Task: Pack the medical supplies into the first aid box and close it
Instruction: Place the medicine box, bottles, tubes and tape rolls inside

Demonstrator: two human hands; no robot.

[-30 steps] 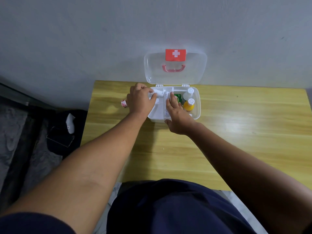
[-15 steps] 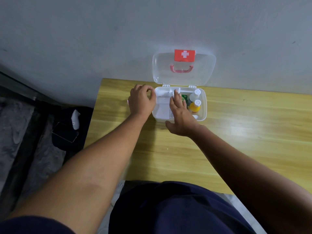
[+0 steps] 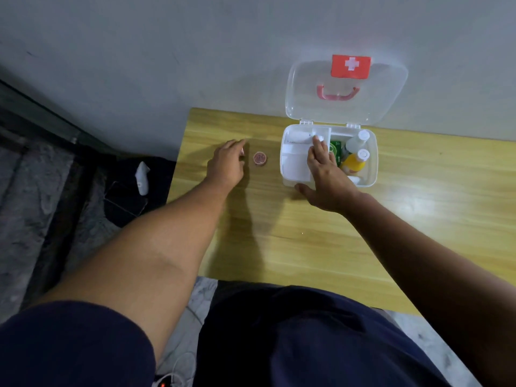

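**Left hand has left the box and gone out for the last loose item**

A second ago both your hands were at the first aid box (image 3: pixel 328 156), the left curled over its left rim. Now your left hand (image 3: pixel 226 166) has swung away to the left and hovers over the table (image 3: pixel 293 241), well clear of the box. Its fingers (image 3: pixel 236 143) are loosely spread and curved downward. Something small and pinkish shows at their tips, but it is too blurred to tell whether you hold it or only touch it.

Just beside that hand, between it and the box, a small round red-capped jar (image 3: pixel 260 158) stands alone on the table. It looks like the one supply not yet packed, and the reach suggests it is next.

Your right hand (image 3: pixel 325 174) has stayed in place, lying flat across the box with the thumb down the front wall. Its fingers are stretched out over the white inner tray (image 3: pixel 294 163), the tips pressing a small white piece near the back; nothing is gripped. It seems to be steadying the tray.

Inside, to the right of your hand, sit a green packet (image 3: pixel 335 150), a white bottle (image 3: pixel 357 141) and a yellow bottle (image 3: pixel 355 163). The clear lid (image 3: pixel 346 93) stands upright against the wall, fully open.

So packing is nearly done but not finished. Bring the jar into a free tray compartment, then lift your right hand out before lowering the lid, or it will catch your fingers.
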